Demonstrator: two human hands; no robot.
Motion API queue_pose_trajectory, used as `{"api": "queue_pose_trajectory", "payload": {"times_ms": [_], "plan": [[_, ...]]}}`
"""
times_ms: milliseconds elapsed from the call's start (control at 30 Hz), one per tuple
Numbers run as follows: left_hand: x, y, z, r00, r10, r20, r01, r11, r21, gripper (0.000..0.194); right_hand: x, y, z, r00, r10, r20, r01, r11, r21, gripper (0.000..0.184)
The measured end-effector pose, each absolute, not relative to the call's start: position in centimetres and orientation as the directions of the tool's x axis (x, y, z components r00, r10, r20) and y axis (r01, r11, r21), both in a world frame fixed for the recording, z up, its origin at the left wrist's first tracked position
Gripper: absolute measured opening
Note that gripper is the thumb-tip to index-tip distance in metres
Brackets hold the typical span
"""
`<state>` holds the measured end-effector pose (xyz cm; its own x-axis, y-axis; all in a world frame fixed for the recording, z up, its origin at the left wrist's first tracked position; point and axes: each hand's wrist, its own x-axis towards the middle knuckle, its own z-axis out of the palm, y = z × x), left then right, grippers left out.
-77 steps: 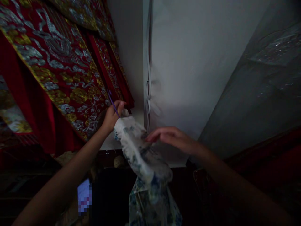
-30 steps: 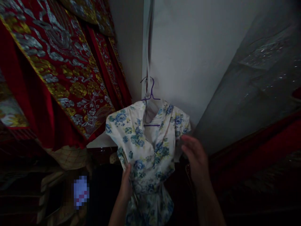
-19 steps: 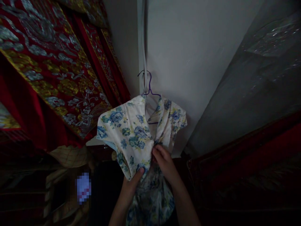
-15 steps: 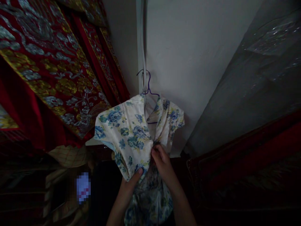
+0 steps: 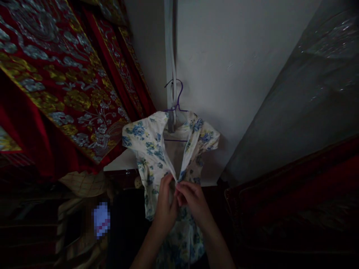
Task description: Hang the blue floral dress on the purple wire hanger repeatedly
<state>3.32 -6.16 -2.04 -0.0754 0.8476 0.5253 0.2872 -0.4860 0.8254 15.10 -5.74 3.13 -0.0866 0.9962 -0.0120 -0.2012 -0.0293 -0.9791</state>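
A white dress (image 5: 153, 149) with blue and yellow flowers hangs from a purple hanger (image 5: 179, 97), its V-shaped opening spread at the top. At the bottom of that opening, my left hand (image 5: 166, 203) is closed on one edge of the dress. My right hand (image 5: 192, 197) pinches the other edge right beside it, the fingertips of both hands nearly meeting. Whatever small fastening lies between the fingers is hidden. Below my hands the skirt (image 5: 182, 244) falls into shadow.
A white strap (image 5: 170, 45) runs down the pale wall (image 5: 224, 67) behind the hanger. Red cloth with gold and silver embroidery (image 5: 78, 99) hangs at left. Clear plastic sheeting (image 5: 316, 93) and dark red fabric (image 5: 314, 179) are at right. A wooden chair (image 5: 61, 213) stands lower left.
My left hand has moved up and right from the dress's side to the opening's lower end. The left front has swung back flatter, and the neckline is wider. My right hand has shifted slightly down.
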Motion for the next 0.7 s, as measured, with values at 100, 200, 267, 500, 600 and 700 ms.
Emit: {"api": "queue_pose_trajectory", "payload": {"times_ms": [100, 200, 267, 500, 600, 700], "plan": [[4.8, -5.1, -1.8, -0.009, 0.897, 0.442, 0.195, -0.432, 0.88, 0.02, 15.6, -5.3, 3.4, -0.168, 0.985, -0.033, -0.128, -0.055, -0.99, 0.033], [5.3, -4.5, -1.5, 0.006, 0.902, 0.431, 0.218, -0.422, 0.88, 0.007, 16.6, -3.8, 4.7, -0.14, 0.99, -0.017, -0.101, -0.032, -0.994, 0.032], [5.4, -4.4, -1.6, 0.034, 0.905, 0.425, 0.245, -0.42, 0.874, 0.013, 17.4, -2.0, 6.8, -0.049, 0.998, 0.038, -0.143, 0.031, -0.989, 0.032], [6.7, -5.0, -4.6, 0.125, 0.946, 0.3, 0.322, -0.325, 0.889, 0.017, 18.8, 5.3, 16.7, 0.149, 0.96, 0.237, -0.302, 0.272, -0.914, 0.029], [6.2, -4.1, -3.9, 0.258, 0.926, 0.276, 0.344, -0.355, 0.869, 0.014, 18.9, 5.1, 17.4, 0.161, 0.937, 0.31, -0.322, 0.347, -0.881, 0.029], [4.8, -2.3, 0.2, 0.327, 0.871, 0.367, 0.296, -0.463, 0.836, 0.015, 18.8, 3.6, 16.0, 0.162, 0.932, 0.324, -0.299, 0.359, -0.884, 0.03]]}}
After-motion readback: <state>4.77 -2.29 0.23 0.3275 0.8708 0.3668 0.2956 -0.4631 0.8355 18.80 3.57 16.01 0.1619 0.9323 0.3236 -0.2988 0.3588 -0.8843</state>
